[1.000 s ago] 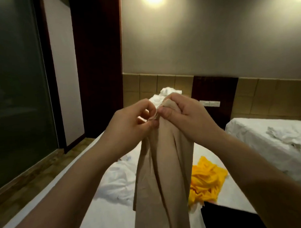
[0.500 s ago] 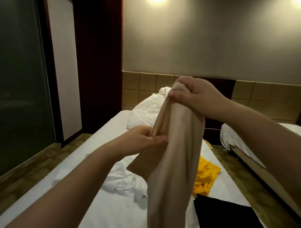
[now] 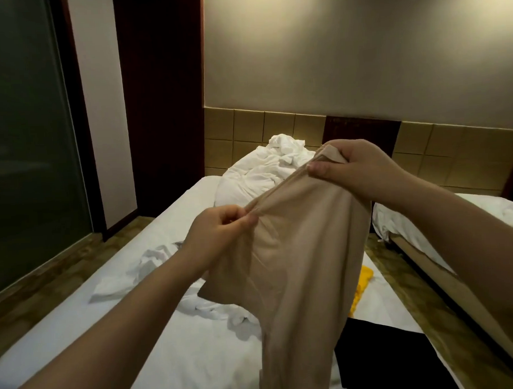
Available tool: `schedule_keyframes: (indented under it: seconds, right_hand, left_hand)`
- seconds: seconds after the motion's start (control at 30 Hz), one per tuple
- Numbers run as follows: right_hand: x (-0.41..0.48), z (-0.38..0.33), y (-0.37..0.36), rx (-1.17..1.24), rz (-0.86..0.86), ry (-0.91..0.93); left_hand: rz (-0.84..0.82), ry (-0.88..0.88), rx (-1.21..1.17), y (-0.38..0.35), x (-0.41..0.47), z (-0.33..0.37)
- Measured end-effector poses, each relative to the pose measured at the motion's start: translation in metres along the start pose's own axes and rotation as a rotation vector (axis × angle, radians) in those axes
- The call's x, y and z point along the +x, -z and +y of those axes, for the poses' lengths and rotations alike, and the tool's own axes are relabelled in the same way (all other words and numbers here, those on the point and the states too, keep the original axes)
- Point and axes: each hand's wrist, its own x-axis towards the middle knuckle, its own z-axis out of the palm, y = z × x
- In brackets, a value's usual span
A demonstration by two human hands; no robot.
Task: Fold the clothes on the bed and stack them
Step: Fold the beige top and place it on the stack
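A beige garment (image 3: 298, 265) hangs in the air above the bed (image 3: 179, 357), held by both hands along its top edge. My right hand (image 3: 353, 167) grips the higher corner, and my left hand (image 3: 216, 239) pinches the edge lower and to the left. The cloth drapes down past the bottom of the view. A crumpled white garment (image 3: 153, 267) lies on the sheet under my left arm. Part of a yellow garment (image 3: 361, 286) shows to the right of the beige cloth. A black garment (image 3: 386, 361) lies flat at the bed's near right.
White pillows and bedding (image 3: 266, 170) are heaped at the head of the bed against the tiled headboard. A second bed (image 3: 442, 231) stands to the right across a narrow floor gap. A dark glass wall (image 3: 26, 144) runs along the left.
My left hand has slid along the garment's edge away from my right hand, spreading the top edge wider. The view has tilted down and turned slightly right.
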Motion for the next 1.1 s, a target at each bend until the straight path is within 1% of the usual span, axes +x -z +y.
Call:
schedule_keyframes:
  seconds: [0.1, 0.17, 0.33, 0.43, 0.47, 0.53, 0.67, 0.7, 0.77, 0.83, 0.9, 1.1]
  right_hand:
    - [0.0, 0.005, -0.006, -0.014, 0.01, 0.005]
    - [0.001, 0.006, -0.008, -0.038, 0.013, 0.005]
    - [-0.001, 0.016, -0.006, -0.049, 0.058, -0.02]
    - [-0.004, 0.024, -0.001, -0.048, 0.034, -0.062]
    - [-0.005, 0.026, 0.001, -0.048, -0.004, -0.087]
    - [-0.007, 0.033, 0.004, -0.095, -0.15, -0.162]
    - [-0.014, 0.042, 0.01, -0.184, -0.548, -0.37]
    - [-0.016, 0.044, 0.01, -0.21, -0.613, -0.392]
    - [-0.016, 0.052, 0.01, -0.259, -0.682, -0.421]
    - [-0.015, 0.058, 0.009, -0.264, -0.691, -0.431]
    - [-0.014, 0.061, 0.01, -0.238, -0.66, -0.427]
    - [-0.012, 0.066, 0.01, -0.199, -0.483, -0.347]
  left_hand:
    - [-0.065, 0.009, 0.029, -0.021, -0.011, -0.018]
    - [-0.057, 0.017, 0.038, -0.032, -0.015, -0.028]
    - [0.059, 0.012, -0.024, -0.049, -0.013, -0.036]
    - [0.12, -0.005, -0.037, -0.049, -0.01, -0.036]
    - [0.142, -0.021, -0.016, -0.048, -0.009, -0.037]
    - [0.161, -0.056, 0.043, -0.043, -0.006, -0.037]
    - [0.058, -0.087, 0.17, -0.033, 0.003, -0.042]
    - [0.035, -0.087, 0.207, -0.03, 0.005, -0.042]
    - [0.004, -0.102, 0.276, -0.027, 0.012, -0.042]
    - [-0.008, -0.124, 0.335, -0.023, 0.019, -0.038]
    - [0.001, -0.146, 0.358, -0.017, 0.026, -0.034]
    - [0.08, -0.152, 0.439, 0.006, 0.046, -0.025]
